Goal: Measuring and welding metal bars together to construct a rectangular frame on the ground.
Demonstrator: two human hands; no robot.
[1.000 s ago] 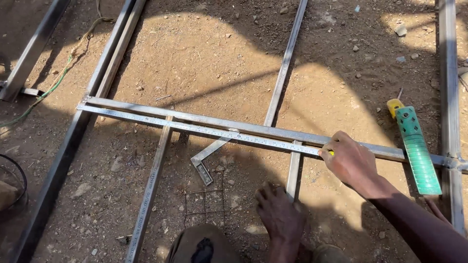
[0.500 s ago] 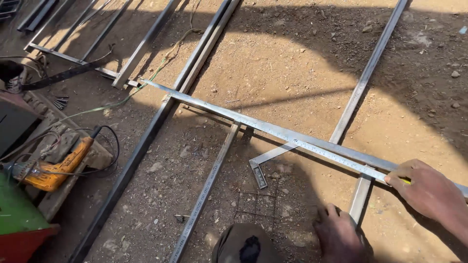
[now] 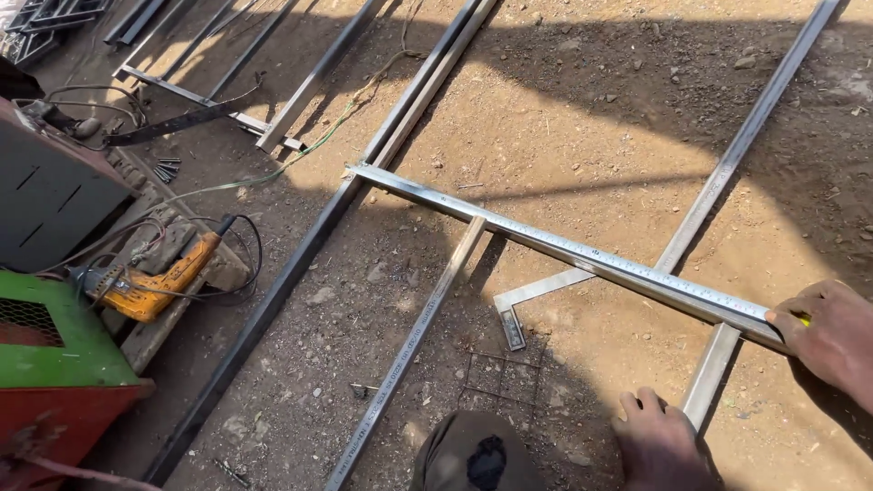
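Right hand [image 3: 826, 335] pins a yellow-cased tape measure's blade [image 3: 582, 250] flat along the long steel square tube [image 3: 509, 225] lying across the frame rails on the dirt ground [image 3: 600, 109], left hand [image 3: 659, 441] splayed, holding nothing, by a crossbar; tube likely stiff, heavy, best gripped mid-length, blade thin, springy.
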